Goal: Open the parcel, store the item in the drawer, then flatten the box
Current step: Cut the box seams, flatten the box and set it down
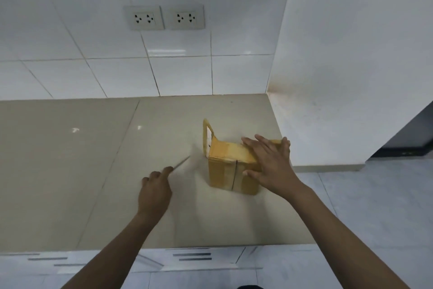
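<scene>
A small yellow-brown cardboard parcel [228, 166] wrapped in tape stands on the beige countertop [70, 159], near its right end. One flap or tape strip [207, 135] sticks up at the parcel's far left corner. My right hand [269, 164] lies spread over the parcel's top and right side, holding it. My left hand [155, 191] is closed around a thin blade or stick [181, 163], blurred by motion, whose tip points up and right toward the parcel but stays apart from it.
A white tiled wall with two double sockets [164, 17] rises behind the counter. A white side wall [351, 54] bounds the counter on the right. Drawer fronts with dark handle slots [192, 256] show below the counter's front edge. Grey floor tiles lie to the right.
</scene>
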The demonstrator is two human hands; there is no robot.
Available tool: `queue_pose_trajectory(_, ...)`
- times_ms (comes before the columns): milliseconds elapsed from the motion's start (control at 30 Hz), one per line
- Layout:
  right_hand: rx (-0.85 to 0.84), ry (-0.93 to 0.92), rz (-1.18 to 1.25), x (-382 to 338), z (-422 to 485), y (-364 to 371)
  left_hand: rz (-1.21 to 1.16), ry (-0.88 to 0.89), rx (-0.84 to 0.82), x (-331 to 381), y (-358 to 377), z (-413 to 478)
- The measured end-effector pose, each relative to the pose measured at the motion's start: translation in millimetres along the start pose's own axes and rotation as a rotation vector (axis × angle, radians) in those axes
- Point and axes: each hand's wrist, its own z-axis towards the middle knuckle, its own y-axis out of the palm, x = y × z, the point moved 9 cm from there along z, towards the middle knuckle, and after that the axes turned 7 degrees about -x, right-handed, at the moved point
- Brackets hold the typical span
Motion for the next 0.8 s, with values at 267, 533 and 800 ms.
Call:
queue_pose_trajectory(267,-0.069,-0.06,0.081,8,9,2,0.114,0.601,0.203,73,-74,1)
queue_pose_trajectory(533,-0.079,-0.058,0.093,8,7,-1,0.197,0.692,0.209,98,-78,1)
queue_pose_trajectory(800,-0.085,-0.061,0.08,6,6,0,0.181,0.734,0.187,91,-78,-1)
